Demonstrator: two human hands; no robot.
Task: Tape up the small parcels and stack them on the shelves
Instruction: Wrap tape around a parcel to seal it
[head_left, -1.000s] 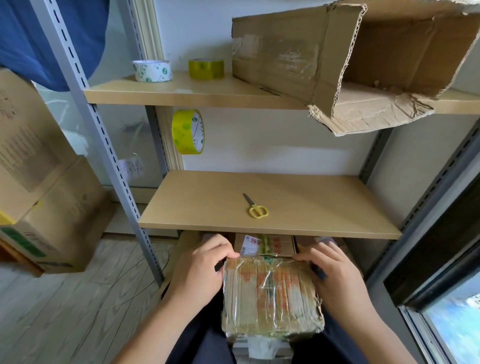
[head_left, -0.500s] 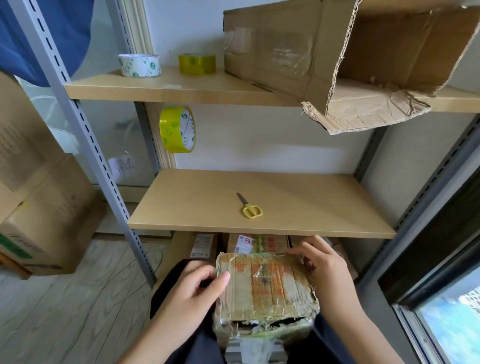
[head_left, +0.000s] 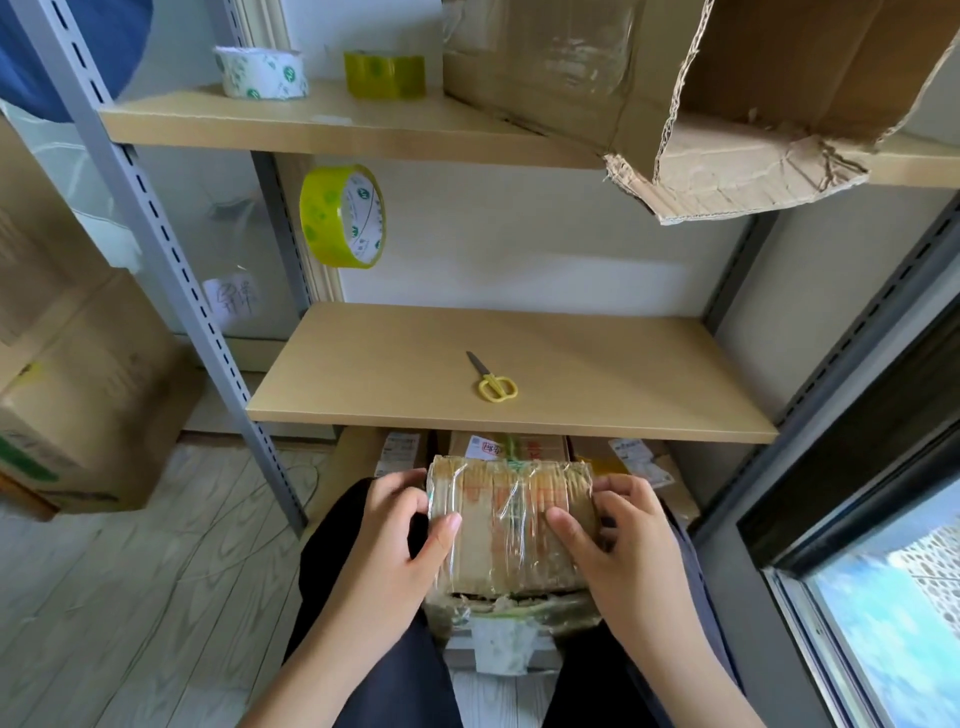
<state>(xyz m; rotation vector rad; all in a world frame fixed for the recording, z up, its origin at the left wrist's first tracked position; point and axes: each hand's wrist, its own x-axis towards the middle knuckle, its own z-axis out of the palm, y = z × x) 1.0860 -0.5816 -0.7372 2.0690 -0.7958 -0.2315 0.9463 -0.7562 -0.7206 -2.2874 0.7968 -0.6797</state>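
both hands on the parcel (head_left: 511, 525) here, low in the view, just in front of and below the middle shelf (head_left: 597, 364). left hand (head_left: 387, 540) grips its left side, thumb lying across the taped top, fingers curled round the far edge. right hand (head_left: 621, 540) does the same on the right, thumb on top, fingers wrapped over the side. the parcel is cardboard under clear, wrinkled tape, with orange print that's too blurred to read. its near edge looks ragged, and what it sits on is hard to make out: a lumpy wrapped bundle (head_left: 504, 636) with a pale label, mostly hidden by the parcel and the dark trousers.

scissors (head_left: 492, 379) with yellow handles lie alone on the middle shelf, blades shut, pointing back left. behind the parcel, under that shelf, more boxes (head_left: 506, 447) peek out, only their labelled tops showing. a yellow roll (head_left: 343, 215) hangs at the left rear post, what holds it hidden. on the top shelf (head_left: 311, 119), a white roll (head_left: 262, 73) and a green roll (head_left: 384, 73) stand side by side, apart. a big torn carton (head_left: 701, 93) lies on its side there, open end overhanging, cut off at the top. a brown box (head_left: 78, 395) on the floor at left, cropped by the edge.
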